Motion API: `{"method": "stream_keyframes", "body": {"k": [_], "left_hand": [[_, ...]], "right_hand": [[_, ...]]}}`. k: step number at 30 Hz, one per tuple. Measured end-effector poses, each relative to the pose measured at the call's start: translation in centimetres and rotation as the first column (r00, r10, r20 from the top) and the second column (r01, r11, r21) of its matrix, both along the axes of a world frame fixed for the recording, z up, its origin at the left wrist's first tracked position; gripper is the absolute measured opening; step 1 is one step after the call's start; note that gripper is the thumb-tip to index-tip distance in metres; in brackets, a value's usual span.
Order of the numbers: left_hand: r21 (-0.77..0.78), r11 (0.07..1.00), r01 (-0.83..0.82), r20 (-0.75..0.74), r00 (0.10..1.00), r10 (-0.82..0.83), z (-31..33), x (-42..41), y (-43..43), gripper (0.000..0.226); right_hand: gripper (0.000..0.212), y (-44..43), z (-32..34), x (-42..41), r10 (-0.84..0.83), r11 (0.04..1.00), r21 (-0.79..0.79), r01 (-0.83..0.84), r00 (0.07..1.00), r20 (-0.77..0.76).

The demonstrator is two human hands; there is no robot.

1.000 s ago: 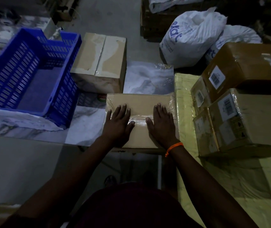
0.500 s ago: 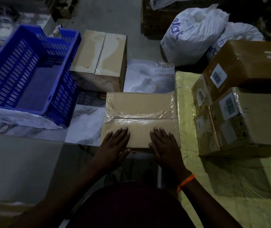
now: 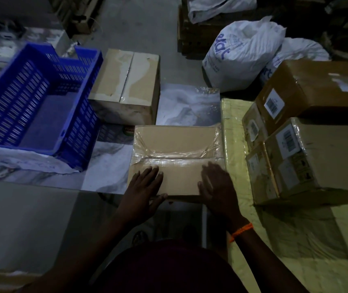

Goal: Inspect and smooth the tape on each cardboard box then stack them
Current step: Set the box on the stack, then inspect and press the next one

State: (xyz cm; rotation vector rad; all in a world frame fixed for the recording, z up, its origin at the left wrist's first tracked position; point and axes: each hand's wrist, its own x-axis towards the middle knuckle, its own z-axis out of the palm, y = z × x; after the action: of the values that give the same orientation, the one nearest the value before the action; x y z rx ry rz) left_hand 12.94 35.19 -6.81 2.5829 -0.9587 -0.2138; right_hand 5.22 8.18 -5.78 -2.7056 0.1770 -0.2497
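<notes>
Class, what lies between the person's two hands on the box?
Head view: only bare cardboard of the box lies between the left hand and right hand, nearer than the tape.

Dim, bluish, grainy picture; corners fall to black, the right hand (image 3: 216, 185) is motion-blurred, wide-angle edges bend.

Probably a warehouse (dim): labelled cartons (image 3: 317, 153), sacks (image 3: 240, 51), blue crate (image 3: 31, 106).
</notes>
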Motion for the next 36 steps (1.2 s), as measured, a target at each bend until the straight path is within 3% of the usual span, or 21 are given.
{"method": "stream_keyframes", "body": {"k": [2, 5, 8, 12, 14, 16, 19, 21, 23, 26, 28, 30, 33, 36], "left_hand": [[0.058, 0.998, -0.012, 0.023, 1.0, 0.01, -0.6, -0.2, 0.2, 0.083], [0.083, 0.996, -0.034, 0.062, 0.998, 0.029, -1.0, -0.3, 0.1, 0.093], [0.044, 0.997, -0.069, 0.081, 0.995, 0.065, -0.8, -0.2, 0.5, 0.1], [-0.092, 0.989, -0.114, 0.004, 0.993, 0.115, -0.5, 0.8, 3.8, 0.099], [-0.165, 0.978, -0.126, -0.05, 0.992, 0.119, -0.3, 1.5, 5.8, 0.097], [-0.224, 0.967, -0.121, -0.053, 0.992, 0.112, -0.1, 2.2, 7.4, 0.095], [-0.251, 0.963, -0.093, -0.009, 0.996, 0.093, -0.3, 3.1, 8.8, 0.091], [-0.248, 0.964, -0.092, 0.01, 0.995, 0.098, -0.4, 3.8, 9.5, 0.088], [-0.259, 0.959, -0.118, 0.03, 0.991, 0.13, -0.7, 4.4, 10.1, 0.084], [-0.346, 0.893, -0.289, 0.039, 0.946, 0.321, -0.9, 4.3, 10.4, 0.071], [-0.437, 0.78, -0.448, 0.04, 0.857, 0.514, -0.4, 4.1, 9.9, 0.054], [-0.551, 0.672, -0.495, 0.023, 0.796, 0.605, 0.9, 3.9, 8.8, 0.041], [-0.683, 0.576, -0.449, -0.079, 0.829, 0.553, 3.3, 2.0, 6.9, 0.047], [-0.649, 0.534, -0.541, -0.307, 0.829, 0.467, 5.4, -0.7, 6.1, 0.064]], "right_hand": [[0.058, -1.3, 0.1, 0.2, -0.175, 0.978, 0.116, 0.173, 0.985, 0.003], [0.056, -2.2, 1.0, 0.4, -0.329, 0.833, 0.41, 0.371, 0.928, -0.172], [0.048, -1.8, 2.5, 0.4, -0.333, 0.782, 0.499, 0.372, 0.928, -0.168], [0.024, -1.0, 5.2, 1.7, -0.329, 0.743, 0.606, 0.284, 0.943, -0.039], [0.028, -1.5, 6.4, 3.6, -0.25, 0.777, 0.598, 0.196, 0.968, 0.007], [0.056, -2.5, 7.4, 6.7, -0.125, 0.803, 0.586, 0.112, 0.992, -0.019], [0.102, -4.1, 9.3, 12.6, 0.061, 0.767, 0.636, 0.082, 0.978, -0.2], [0.109, -4.2, 10.4, 15.7, 0.193, 0.776, 0.631, 0.009, 0.948, -0.251], [0.098, -3.4, 11.2, 17.7, 0.294, 0.761, 0.645, -0.068, 0.923, -0.25], [0.086, -2.2, 11.1, 18.8, 0.25, 0.809, 0.583, -0.081, 0.944, -0.216], [0.081, -1.5, 10.4, 18.4, 0.186, 0.889, 0.454, -0.064, 0.955, -0.23], [0.075, -0.5, 8.9, 17.2, 0.116, 0.939, 0.342, -0.028, 0.964, -0.241], [0.091, 1.1, 7.0, 15.1, 0.024, 0.932, 0.358, 0.051, 0.98, -0.2], [0.097, 2.8, 6.7, 13.0, -0.061, 0.906, 0.402, 0.135, 0.98, -0.192]]}}
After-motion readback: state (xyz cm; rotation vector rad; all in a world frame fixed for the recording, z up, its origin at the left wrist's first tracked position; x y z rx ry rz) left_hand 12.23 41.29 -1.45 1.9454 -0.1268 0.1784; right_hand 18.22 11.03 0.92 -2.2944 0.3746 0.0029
